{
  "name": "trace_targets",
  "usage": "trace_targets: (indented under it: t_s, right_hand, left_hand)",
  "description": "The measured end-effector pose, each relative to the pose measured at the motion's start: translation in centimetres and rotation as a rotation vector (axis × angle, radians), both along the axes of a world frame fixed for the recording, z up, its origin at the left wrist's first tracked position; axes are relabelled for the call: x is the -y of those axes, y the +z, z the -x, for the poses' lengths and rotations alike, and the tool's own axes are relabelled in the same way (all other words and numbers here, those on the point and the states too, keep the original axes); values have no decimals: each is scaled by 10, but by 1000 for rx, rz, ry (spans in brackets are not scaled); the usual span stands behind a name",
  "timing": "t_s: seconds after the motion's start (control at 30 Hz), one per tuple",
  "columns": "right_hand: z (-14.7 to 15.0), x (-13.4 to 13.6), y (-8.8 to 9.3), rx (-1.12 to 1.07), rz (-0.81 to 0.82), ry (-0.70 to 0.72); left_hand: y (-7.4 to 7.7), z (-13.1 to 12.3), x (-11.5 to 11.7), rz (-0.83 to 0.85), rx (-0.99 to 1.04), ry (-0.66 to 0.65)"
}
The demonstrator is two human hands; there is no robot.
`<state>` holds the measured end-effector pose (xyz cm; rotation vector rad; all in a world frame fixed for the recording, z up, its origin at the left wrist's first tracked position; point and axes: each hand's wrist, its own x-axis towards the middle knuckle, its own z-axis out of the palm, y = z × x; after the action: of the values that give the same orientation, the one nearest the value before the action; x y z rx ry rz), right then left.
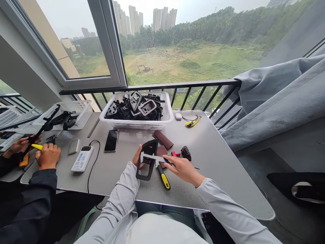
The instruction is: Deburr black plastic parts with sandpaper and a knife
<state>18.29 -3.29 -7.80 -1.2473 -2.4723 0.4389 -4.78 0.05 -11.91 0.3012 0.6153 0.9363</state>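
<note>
A black moulded plastic frame [148,146] stands tilted, its edge apparently between the jaws of a steel caliper [153,157].

"Anything readable?"

"Barely. The white power bank [82,158] has blue print on its face, looks like characters, but it's too small and blurred to read."

"The steel caliper [152,157]?"

"Scale marks along the beam, numbers too tiny to make out."

"And the yellow utility knife [193,121]?"

"Can't tell if there's any lettering on it — too small at this distance."

"So no actual words?"

"None I could swear to."
</note>
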Motion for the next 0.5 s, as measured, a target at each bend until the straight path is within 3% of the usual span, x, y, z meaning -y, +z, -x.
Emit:
trace_targets:
  t_s: [0.5]
  right_hand:
    - [1, -11, 10, 22, 40, 3]
  left_hand:
    - [-3, 1, -2, 31, -25, 8]
